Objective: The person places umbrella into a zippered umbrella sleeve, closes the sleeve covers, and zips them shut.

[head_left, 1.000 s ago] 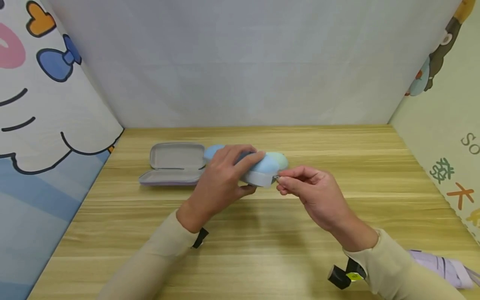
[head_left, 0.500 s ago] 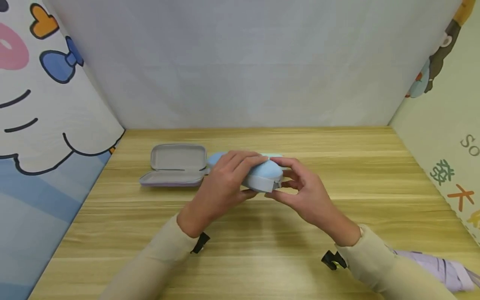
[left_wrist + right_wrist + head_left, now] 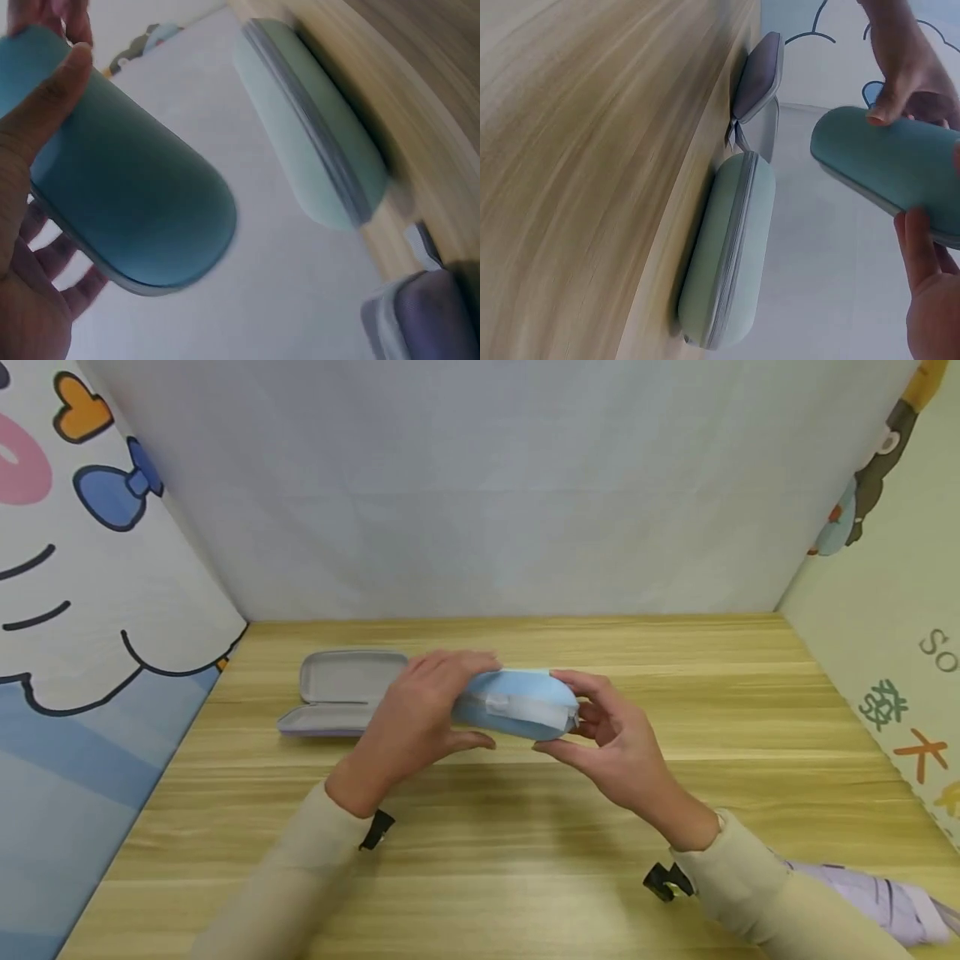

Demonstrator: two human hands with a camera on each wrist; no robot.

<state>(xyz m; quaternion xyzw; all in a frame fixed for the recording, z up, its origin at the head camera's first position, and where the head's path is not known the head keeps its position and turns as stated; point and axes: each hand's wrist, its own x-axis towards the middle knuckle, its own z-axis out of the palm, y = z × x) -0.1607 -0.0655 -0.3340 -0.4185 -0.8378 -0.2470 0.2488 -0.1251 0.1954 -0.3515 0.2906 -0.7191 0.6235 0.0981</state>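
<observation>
Beneath the fingers spreads a yellowish wood-grain desk. Left of them lies an open, rectangular purple-and-grey zip case; beyond, a rounded pale-green zip case. Raised between them is a rounded light-blue zip case, fingers of the left hand and right hand clamped round opposite ends.

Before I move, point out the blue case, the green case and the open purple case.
blue case (image 3: pixel 142 187), left wrist view, broad curved shell
green case (image 3: pixel 733 251), right wrist view, grey zip band
open purple case (image 3: pixel 351 678), head view, grey lining of its raised half
</observation>
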